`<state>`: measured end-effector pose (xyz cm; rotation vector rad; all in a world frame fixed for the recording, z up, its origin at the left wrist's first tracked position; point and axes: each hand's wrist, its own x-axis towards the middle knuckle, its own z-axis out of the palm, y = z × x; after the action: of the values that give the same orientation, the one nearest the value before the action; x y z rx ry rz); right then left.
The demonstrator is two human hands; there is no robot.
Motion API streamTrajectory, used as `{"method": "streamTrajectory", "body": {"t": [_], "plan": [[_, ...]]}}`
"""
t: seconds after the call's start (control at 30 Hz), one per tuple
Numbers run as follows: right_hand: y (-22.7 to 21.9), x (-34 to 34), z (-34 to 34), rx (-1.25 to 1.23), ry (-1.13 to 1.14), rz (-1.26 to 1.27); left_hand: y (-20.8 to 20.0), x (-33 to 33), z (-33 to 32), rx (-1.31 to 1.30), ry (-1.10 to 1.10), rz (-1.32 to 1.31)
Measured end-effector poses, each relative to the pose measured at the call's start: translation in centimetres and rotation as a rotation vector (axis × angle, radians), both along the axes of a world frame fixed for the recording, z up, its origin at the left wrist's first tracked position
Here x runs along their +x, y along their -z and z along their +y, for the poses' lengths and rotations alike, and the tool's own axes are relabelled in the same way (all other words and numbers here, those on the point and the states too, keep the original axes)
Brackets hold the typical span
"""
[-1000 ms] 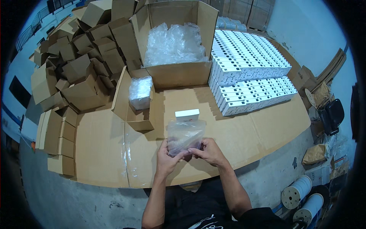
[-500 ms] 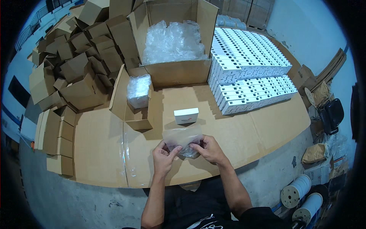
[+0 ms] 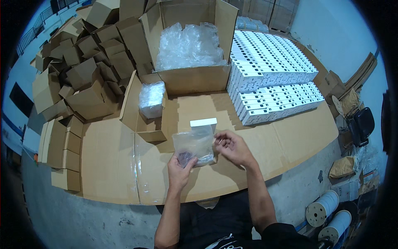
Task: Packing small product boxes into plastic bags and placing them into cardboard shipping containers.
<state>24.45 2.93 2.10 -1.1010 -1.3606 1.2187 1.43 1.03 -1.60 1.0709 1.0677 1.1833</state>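
Note:
My left hand is closed on the lower left edge of a clear plastic bag, thumb in front. The bag stands spread upright over the table, and its lower part looks crumpled. Just right of the bag, my right hand is off it, fingers loosely bent and apart, with nothing seen in them. A small white box stands right behind the bag, which covers most of its front. Left of it, an open cardboard box holds a stack of plastic-wrapped items.
A large open carton full of clear plastic bags stands at the back. Rows of white boxes are stacked at the right. Cardboard boxes pile up on the left, with several more at the table's left edge. Cable spools lie on the floor.
My right hand has let go of the bag and moved up and right. The bag, still in my left hand, has shifted slightly left and opened out, covering more of the white box.

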Motion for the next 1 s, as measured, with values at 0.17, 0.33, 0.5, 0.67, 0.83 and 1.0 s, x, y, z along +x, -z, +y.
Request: {"method": "streamTrajectory", "body": {"t": [0.17,0.33,0.5,0.67,0.83,1.0], "plan": [[-2.2,0.7,3.2,0.332,0.27,-0.385,-0.6,0.1,-0.2,-0.013,0.009,0.003],[-2.5,-0.1,4.5,0.475,0.079,-0.511,-0.9,-0.2,-0.1,-0.03,0.048,-0.024],[0.3,0.7,5.2,0.451,0.101,-0.467,-1.4,0.0,0.0,-0.012,0.068,0.015],[0.6,0.3,5.2,0.261,0.314,0.431,-1.5,-0.1,0.0,0.021,0.074,0.026],[0.7,0.0,5.0,0.185,0.241,0.699,-1.4,-0.5,0.2,0.025,0.126,0.057],[0.8,-0.6,4.9,0.2,0.158,0.574,-0.7,-0.8,0.5,0.082,0.14,0.109]]}}
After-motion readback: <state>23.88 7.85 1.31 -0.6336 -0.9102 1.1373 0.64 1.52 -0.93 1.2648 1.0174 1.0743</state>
